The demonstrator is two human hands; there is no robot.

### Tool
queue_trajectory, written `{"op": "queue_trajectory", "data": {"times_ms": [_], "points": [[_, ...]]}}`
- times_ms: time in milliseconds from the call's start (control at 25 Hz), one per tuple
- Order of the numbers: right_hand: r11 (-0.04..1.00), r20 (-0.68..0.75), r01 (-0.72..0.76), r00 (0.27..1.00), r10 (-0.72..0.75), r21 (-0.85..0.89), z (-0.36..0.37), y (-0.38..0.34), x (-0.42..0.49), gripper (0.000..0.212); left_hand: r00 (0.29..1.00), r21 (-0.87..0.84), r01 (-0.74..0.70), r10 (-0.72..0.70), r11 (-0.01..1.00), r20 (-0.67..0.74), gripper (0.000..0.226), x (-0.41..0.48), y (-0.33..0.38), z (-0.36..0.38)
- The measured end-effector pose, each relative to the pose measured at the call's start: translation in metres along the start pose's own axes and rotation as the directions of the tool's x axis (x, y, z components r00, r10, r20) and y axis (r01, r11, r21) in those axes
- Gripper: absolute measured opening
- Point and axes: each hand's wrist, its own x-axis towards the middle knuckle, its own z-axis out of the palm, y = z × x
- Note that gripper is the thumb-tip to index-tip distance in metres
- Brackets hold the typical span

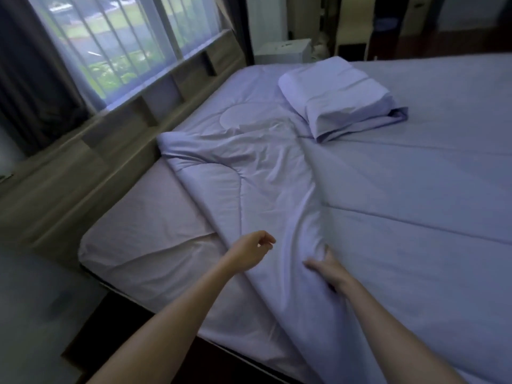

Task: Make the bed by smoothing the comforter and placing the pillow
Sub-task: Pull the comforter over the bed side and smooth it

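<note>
A lilac comforter point(401, 189) covers most of the bed, flat on the right and bunched into folds near its turned-back left edge. A pillow point(335, 95) in a matching case lies on top of it toward the far side. My right hand point(328, 268) rests on a raised fold of the comforter near the bed's front edge, fingers pinching into the cloth. My left hand point(253, 249) hovers just left of that fold, fingers loosely curled and holding nothing. A bare strip of pale fitted sheet point(144, 223) shows at the left.
A wooden headboard with open cubbies point(144, 106) runs along the bed's left side under a curtained window point(116, 42). A white box point(282, 49) stands beyond the far corner. Dark floor point(116, 322) lies below the bed's near corner.
</note>
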Motion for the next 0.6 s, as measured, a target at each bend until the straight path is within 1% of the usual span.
{"op": "queue_trajectory", "data": {"times_ms": [40,120,200,240,280,320,360,400,440,480,520,560,600], "points": [[0.999,0.096,0.049,0.994,-0.05,0.016,0.007,-0.001,-0.012,0.099,0.999,0.057,-0.009,0.011,0.998,-0.037,0.031,0.009,0.0,0.003],[0.991,0.257,0.128,0.959,-0.117,-0.026,0.027,-0.001,-0.038,0.096,0.995,0.144,-0.042,0.055,0.989,-0.082,0.048,0.024,0.002,0.011],[0.974,0.387,0.191,0.913,-0.131,-0.123,0.053,-0.003,-0.061,0.085,0.992,0.236,-0.098,0.114,0.967,-0.054,0.06,0.036,0.001,0.02],[0.957,0.45,0.226,0.884,-0.122,-0.183,0.067,-0.003,-0.073,0.079,0.992,0.323,-0.116,0.124,0.939,-0.005,0.06,0.038,-0.001,0.024],[0.934,0.519,0.264,0.848,-0.106,-0.24,0.081,-0.003,-0.086,0.074,0.99,0.45,-0.14,0.127,0.882,0.06,0.056,0.04,-0.008,0.027],[0.914,0.564,0.29,0.821,-0.086,-0.282,0.095,-0.002,-0.099,0.071,0.983,0.594,-0.183,0.136,0.783,0.123,0.05,0.041,-0.017,0.026],[0.901,0.576,0.282,0.816,-0.045,-0.33,0.11,0.0,-0.113,0.069,0.972,0.725,-0.236,0.162,0.647,0.171,0.044,0.042,-0.028,0.024],[0.891,0.574,0.268,0.819,-0.011,-0.366,0.124,0.002,-0.126,0.066,0.964,0.825,-0.26,0.186,0.503,0.19,0.041,0.044,-0.039,0.018],[0.879,0.58,0.271,0.815,0.007,-0.392,0.137,0.005,-0.137,0.069,0.963,0.892,-0.249,0.193,0.378,0.187,0.041,0.047,-0.052,0.01],[0.875,0.59,0.274,0.807,0.017,-0.399,0.15,0.008,-0.146,0.073,0.967,0.935,-0.217,0.193,0.279,0.167,0.043,0.051,-0.064,0.002],[0.869,0.601,0.28,0.799,0.024,-0.407,0.16,0.011,-0.153,0.077,0.974,0.961,-0.173,0.182,0.218,0.134,0.046,0.056,-0.074,-0.008],[0.867,0.599,0.275,0.8,0.034,-0.416,0.17,0.016,-0.157,0.079,0.98,0.971,-0.135,0.17,0.198,0.102,0.047,0.058,-0.084,-0.016],[0.865,0.589,0.261,0.807,0.049,-0.429,0.176,0.017,-0.159,0.08,0.98,0.972,-0.116,0.185,0.204,0.078,0.047,0.061,-0.094,-0.026]]}}
